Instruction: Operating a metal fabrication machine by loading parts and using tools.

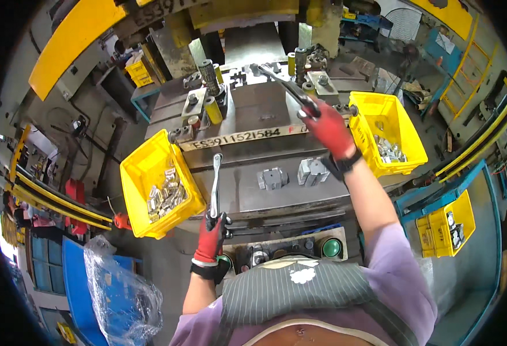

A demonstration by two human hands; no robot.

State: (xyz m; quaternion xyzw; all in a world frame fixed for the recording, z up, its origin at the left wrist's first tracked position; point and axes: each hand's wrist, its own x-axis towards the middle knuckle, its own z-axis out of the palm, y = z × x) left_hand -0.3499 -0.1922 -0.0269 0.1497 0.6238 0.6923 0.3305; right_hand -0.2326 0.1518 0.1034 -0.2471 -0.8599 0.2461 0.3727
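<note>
My right hand (328, 128), in a red glove with a black wrist strap, is closed round the handle of long metal tongs (285, 82). Their tip reaches over the lower die (259, 106) of a press, near a bright cut-out metal plate (245, 75). Lower on the left, my left hand (210, 235), gloved the same way, grips a second slim metal tool (216, 184), tong-like and pointing upright, its rounded end over the press bed's front. Two grey metal blocks, one (272, 179) beside the other (313, 172), rest on the bed between my hands.
Yellow bins of small metal parts stand left (193, 196) and right (400, 167) of the bed. Guide posts (209, 78) rise around the die. Before me is a control panel with a green button (331, 248). Another yellow bin (438, 236) sits far right; plastic wrap (121, 294) hangs left.
</note>
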